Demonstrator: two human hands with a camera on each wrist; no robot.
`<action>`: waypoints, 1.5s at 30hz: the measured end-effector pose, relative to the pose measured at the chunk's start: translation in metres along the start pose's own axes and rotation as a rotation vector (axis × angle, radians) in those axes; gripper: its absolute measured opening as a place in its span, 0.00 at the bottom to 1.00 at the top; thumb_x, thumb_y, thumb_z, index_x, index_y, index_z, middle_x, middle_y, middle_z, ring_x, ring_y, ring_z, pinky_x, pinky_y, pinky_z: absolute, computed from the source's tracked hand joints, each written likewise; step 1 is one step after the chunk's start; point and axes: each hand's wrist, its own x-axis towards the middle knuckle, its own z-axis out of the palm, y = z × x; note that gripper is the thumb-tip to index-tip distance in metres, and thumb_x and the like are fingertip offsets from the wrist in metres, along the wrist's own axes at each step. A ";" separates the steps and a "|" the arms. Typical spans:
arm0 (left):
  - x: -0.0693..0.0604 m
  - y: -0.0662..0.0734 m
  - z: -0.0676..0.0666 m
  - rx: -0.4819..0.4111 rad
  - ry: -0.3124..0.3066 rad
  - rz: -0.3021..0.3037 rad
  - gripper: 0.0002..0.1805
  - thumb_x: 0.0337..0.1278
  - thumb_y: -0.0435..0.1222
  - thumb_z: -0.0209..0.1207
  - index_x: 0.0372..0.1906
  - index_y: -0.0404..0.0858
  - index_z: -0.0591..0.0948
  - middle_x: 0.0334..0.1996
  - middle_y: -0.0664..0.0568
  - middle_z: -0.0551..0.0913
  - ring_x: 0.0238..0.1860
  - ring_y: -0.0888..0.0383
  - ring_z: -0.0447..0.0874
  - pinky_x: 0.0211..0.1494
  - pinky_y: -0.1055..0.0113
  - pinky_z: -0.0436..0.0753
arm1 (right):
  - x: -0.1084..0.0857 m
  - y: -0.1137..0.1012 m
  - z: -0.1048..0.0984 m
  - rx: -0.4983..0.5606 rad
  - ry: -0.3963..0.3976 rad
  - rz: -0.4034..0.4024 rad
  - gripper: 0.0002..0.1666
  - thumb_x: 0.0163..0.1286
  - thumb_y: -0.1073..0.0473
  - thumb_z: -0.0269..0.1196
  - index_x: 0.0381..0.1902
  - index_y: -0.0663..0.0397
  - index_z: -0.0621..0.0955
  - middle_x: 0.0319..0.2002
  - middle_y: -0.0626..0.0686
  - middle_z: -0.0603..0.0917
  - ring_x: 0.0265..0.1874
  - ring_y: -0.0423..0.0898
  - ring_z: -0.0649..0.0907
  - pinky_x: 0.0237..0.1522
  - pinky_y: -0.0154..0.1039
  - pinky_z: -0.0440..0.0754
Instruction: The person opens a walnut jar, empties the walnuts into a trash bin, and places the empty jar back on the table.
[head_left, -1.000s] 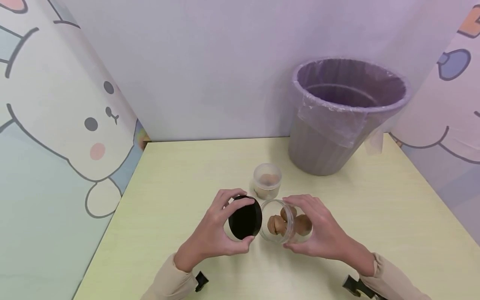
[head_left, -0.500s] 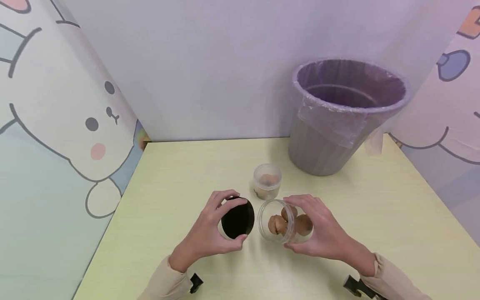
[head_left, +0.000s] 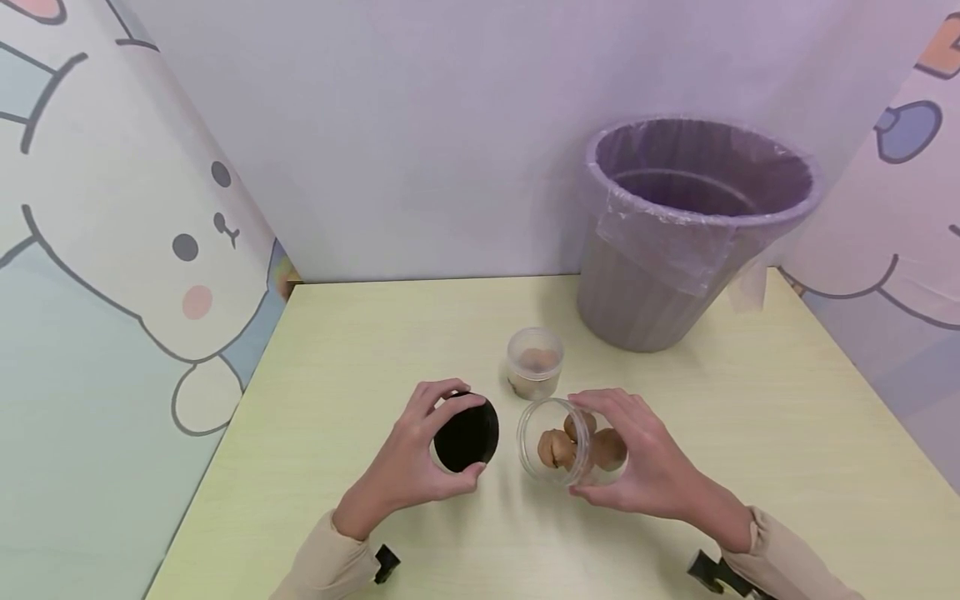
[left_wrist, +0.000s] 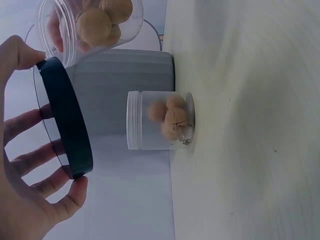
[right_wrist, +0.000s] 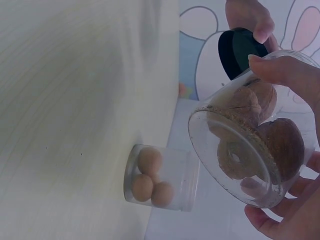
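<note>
Lid [head_left: 467,435], black, pinched at its edge by thumb and fingers of left hand [head_left: 416,452], apart from jar [left_wrist: 71,37]. Right hand [head_left: 647,460] curls round that clear jar, tilted above worktop [head_left: 360,350], mouth toward lid, brown nuts [head_left: 557,450] inside. 2nd jar [left_wrist: 145,120], also holding nuts, stands upright just beyond. Grey bin [head_left: 641,287] with clear liner [head_left: 660,242] farther back, right.

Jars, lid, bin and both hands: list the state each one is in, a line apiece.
Held jar: open, tilted, off the table, nuts inside.
Standing jar: upright on the table, no black lid on it, more nuts inside.
Lid: off, apart from both jars.
Bin: upright, open-topped, lined with a bag.
Left hand: holding the lid by its rim.
Right hand: gripping the held jar.
</note>
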 end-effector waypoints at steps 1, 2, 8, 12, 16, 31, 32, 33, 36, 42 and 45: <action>-0.001 -0.001 0.000 0.004 -0.002 -0.005 0.36 0.27 0.43 0.70 0.55 0.50 0.77 0.54 0.56 0.72 0.52 0.59 0.66 0.44 0.61 0.75 | 0.000 0.000 0.000 0.001 0.000 0.000 0.57 0.24 0.49 0.81 0.59 0.56 0.74 0.54 0.45 0.76 0.51 0.43 0.75 0.51 0.36 0.66; -0.001 -0.002 0.000 0.009 -0.003 -0.009 0.36 0.27 0.43 0.70 0.55 0.50 0.77 0.54 0.56 0.72 0.52 0.59 0.66 0.44 0.61 0.76 | 0.000 0.000 0.000 0.000 0.000 -0.001 0.58 0.24 0.49 0.81 0.59 0.56 0.74 0.54 0.45 0.76 0.51 0.43 0.75 0.51 0.36 0.66; -0.004 -0.009 0.001 0.030 -0.011 -0.028 0.35 0.28 0.43 0.69 0.55 0.50 0.77 0.54 0.57 0.71 0.52 0.59 0.66 0.44 0.60 0.76 | 0.000 0.001 0.000 -0.003 0.002 0.001 0.58 0.23 0.50 0.81 0.59 0.55 0.74 0.54 0.45 0.76 0.51 0.43 0.75 0.51 0.36 0.66; -0.006 -0.012 0.001 0.033 -0.029 -0.051 0.35 0.29 0.43 0.70 0.55 0.50 0.77 0.54 0.56 0.71 0.52 0.58 0.66 0.45 0.58 0.76 | -0.001 0.002 0.000 -0.004 0.002 0.002 0.58 0.23 0.50 0.81 0.59 0.55 0.74 0.54 0.45 0.76 0.51 0.43 0.75 0.51 0.36 0.66; -0.008 -0.014 0.001 0.032 -0.051 -0.086 0.35 0.31 0.43 0.70 0.55 0.50 0.77 0.55 0.55 0.71 0.53 0.57 0.66 0.45 0.56 0.76 | -0.001 0.002 0.000 -0.002 0.004 -0.001 0.58 0.23 0.50 0.81 0.59 0.55 0.74 0.54 0.45 0.76 0.51 0.43 0.75 0.51 0.36 0.66; -0.014 -0.025 0.003 0.056 -0.104 -0.201 0.32 0.36 0.47 0.70 0.55 0.55 0.76 0.56 0.60 0.69 0.54 0.61 0.63 0.44 0.56 0.77 | -0.003 0.004 0.001 -0.011 0.002 0.006 0.58 0.23 0.49 0.81 0.60 0.52 0.74 0.54 0.45 0.76 0.51 0.43 0.75 0.52 0.37 0.65; -0.015 -0.026 0.003 0.056 -0.106 -0.207 0.32 0.36 0.47 0.70 0.55 0.55 0.76 0.56 0.60 0.69 0.54 0.62 0.63 0.45 0.56 0.77 | -0.003 0.004 0.001 -0.011 0.002 0.007 0.58 0.23 0.49 0.81 0.60 0.52 0.74 0.54 0.45 0.76 0.51 0.43 0.75 0.52 0.37 0.65; -0.015 -0.026 0.003 0.057 -0.108 -0.211 0.32 0.36 0.47 0.70 0.55 0.55 0.76 0.56 0.61 0.69 0.54 0.62 0.63 0.45 0.56 0.77 | -0.003 0.004 0.001 -0.012 0.002 0.008 0.58 0.23 0.49 0.81 0.60 0.52 0.74 0.54 0.44 0.76 0.51 0.43 0.75 0.51 0.37 0.65; -0.016 -0.028 0.004 0.067 -0.110 -0.216 0.33 0.35 0.47 0.70 0.55 0.56 0.76 0.55 0.60 0.69 0.53 0.61 0.63 0.45 0.56 0.76 | -0.003 0.005 0.001 -0.014 0.002 0.007 0.58 0.24 0.49 0.81 0.60 0.52 0.74 0.54 0.44 0.76 0.51 0.43 0.75 0.51 0.37 0.65; -0.019 -0.033 0.007 0.087 -0.132 -0.235 0.32 0.35 0.47 0.70 0.54 0.55 0.77 0.55 0.59 0.70 0.52 0.61 0.64 0.45 0.56 0.76 | -0.003 0.005 0.001 -0.023 -0.002 0.007 0.58 0.24 0.49 0.81 0.60 0.53 0.74 0.54 0.45 0.76 0.51 0.43 0.75 0.51 0.37 0.66; -0.021 -0.036 0.008 0.090 -0.146 -0.250 0.31 0.36 0.48 0.70 0.54 0.54 0.77 0.55 0.59 0.70 0.52 0.60 0.64 0.45 0.56 0.76 | -0.003 0.005 0.001 -0.024 -0.005 0.010 0.58 0.24 0.49 0.81 0.60 0.52 0.74 0.54 0.45 0.76 0.51 0.43 0.75 0.51 0.38 0.66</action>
